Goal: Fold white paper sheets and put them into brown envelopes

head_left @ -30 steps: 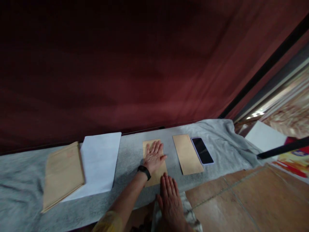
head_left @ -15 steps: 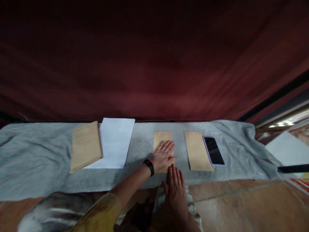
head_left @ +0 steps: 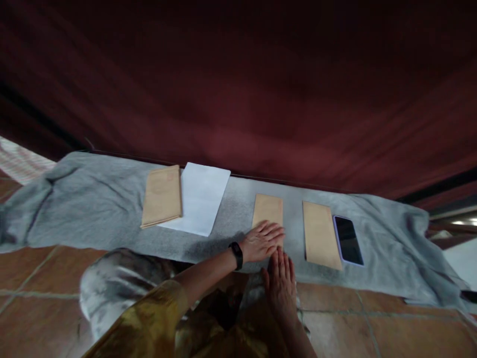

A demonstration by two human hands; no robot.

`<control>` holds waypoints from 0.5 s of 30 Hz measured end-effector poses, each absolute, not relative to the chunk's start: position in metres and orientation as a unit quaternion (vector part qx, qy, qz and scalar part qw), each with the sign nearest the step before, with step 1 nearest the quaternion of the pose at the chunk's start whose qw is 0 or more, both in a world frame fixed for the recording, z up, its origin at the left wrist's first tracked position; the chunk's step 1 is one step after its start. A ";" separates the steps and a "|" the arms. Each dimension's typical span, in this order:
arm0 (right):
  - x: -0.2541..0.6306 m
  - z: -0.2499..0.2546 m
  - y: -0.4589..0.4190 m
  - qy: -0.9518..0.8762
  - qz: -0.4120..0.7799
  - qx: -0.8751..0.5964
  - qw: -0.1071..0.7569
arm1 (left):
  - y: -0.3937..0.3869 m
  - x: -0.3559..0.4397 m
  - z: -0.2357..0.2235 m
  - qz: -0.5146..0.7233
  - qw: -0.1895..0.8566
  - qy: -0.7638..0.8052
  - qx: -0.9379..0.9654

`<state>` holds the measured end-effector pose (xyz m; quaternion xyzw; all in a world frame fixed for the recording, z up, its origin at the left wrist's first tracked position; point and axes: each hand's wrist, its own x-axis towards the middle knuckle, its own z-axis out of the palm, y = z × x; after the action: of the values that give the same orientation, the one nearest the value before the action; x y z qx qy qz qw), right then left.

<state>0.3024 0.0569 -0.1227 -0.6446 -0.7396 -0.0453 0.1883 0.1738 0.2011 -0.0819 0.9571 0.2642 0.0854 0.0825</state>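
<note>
My left hand (head_left: pixel 262 240), with a black band on the wrist, lies flat with fingers stretched out on the near end of a brown envelope (head_left: pixel 267 210) on a grey cloth (head_left: pixel 93 204). My right hand (head_left: pixel 280 282) lies flat and open just below it, fingertips at the envelope's near edge. A second brown envelope (head_left: pixel 320 234) lies to the right, beside a dark phone (head_left: pixel 348 240).
A stack of brown envelopes (head_left: pixel 161 196) and a white sheet (head_left: pixel 201 197) lie at the left on the cloth. A dark red curtain (head_left: pixel 238 89) hangs behind. Tiled floor (head_left: pixel 380 323) runs along the cloth's near edge. My patterned clothing fills the bottom left.
The view has swung left and tilted. My left hand slid back toward the near end of the envelope; my right hand stayed flat just below it.
</note>
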 end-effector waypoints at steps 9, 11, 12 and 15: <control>0.311 -0.127 0.057 -0.755 -0.038 -0.620 0.212 | 0.178 0.145 -0.076 0.089 0.102 0.209 0.969; 0.312 -0.126 0.057 -0.760 -0.039 -0.614 0.208 | 0.174 0.141 -0.074 0.092 0.108 0.203 0.969; 0.313 -0.125 0.057 -0.762 -0.040 -0.613 0.204 | 0.172 0.139 -0.073 0.093 0.111 0.203 0.968; 0.316 -0.123 0.055 -0.763 -0.048 -0.613 0.199 | 0.166 0.132 -0.068 0.092 0.120 0.204 0.967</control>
<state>0.3157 0.0549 -0.1232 -0.6127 -0.7634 -0.0481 0.1988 0.1318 0.1657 -0.0678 0.9672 0.2038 0.0923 0.1205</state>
